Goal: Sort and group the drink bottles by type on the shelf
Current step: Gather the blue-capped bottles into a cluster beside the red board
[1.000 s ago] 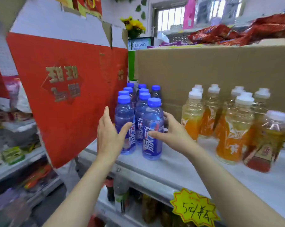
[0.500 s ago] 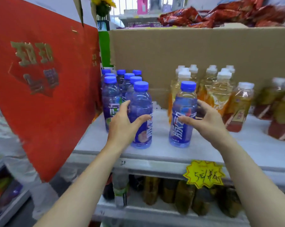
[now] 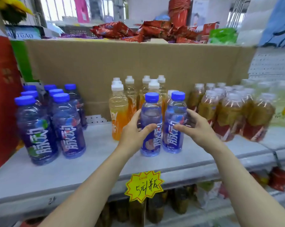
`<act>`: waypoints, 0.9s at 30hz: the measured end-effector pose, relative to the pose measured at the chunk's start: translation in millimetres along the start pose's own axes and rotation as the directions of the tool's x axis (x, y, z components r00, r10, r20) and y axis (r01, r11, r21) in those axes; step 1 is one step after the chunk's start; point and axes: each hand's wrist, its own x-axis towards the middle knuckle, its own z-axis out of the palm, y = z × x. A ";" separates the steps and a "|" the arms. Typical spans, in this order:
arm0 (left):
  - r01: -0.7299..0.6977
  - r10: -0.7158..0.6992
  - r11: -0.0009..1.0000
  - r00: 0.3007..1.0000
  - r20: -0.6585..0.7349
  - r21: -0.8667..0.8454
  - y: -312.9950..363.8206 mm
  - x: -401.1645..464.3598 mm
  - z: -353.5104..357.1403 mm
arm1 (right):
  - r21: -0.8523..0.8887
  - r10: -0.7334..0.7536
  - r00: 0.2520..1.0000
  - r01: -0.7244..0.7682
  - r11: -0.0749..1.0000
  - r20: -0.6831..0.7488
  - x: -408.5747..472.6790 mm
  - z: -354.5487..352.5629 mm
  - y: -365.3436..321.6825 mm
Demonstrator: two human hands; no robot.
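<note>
**Two blue bottles carried away from their group**

Bottles with blue caps now stand in two places on the shelf [image 3: 92,163]. At the far left, beside the red carton [image 3: 2,102], the main blue-capped cluster [image 3: 51,118] stands in rows. A second ago both hands worked at the front of that cluster; half a second ago one bottle had already been drawn out to the right. Now the pair stands well apart from its group, at mid-shelf, directly in front of the orange drinks [image 3: 120,115] with white caps.

The left hand [image 3: 135,133] is wrapped round the left blue bottle [image 3: 150,126], thumb across the label and fingers behind. The right hand [image 3: 195,128] grips the right blue bottle [image 3: 174,123] the same way, thumb in front. The two bottles stand upright, side by side and about touching, their bases on or just above the shelf; I cannot tell which.

Further right stand the tea-coloured bottles [image 3: 228,115] with red labels, and past them a paler green-labelled lot, blurred. A yellow price tag [image 3: 144,185] hangs from the shelf edge below the hands.

The labels on the held pair seem to show a pinkish fruit, while the front bottle of the left cluster shows green, so the likely meaning is a split by flavour: these two are being started as a separate group. Where they stand now they hide the orange drinks, so a gap between groups would probably suit better.
</note>
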 end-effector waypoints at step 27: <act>0.170 0.027 0.969 0.646 -0.763 0.178 -67.3 -60.4 -209.6 | 0.184 -0.040 0.908 -0.041 0.982 0.418 38.3 290.5 -95.1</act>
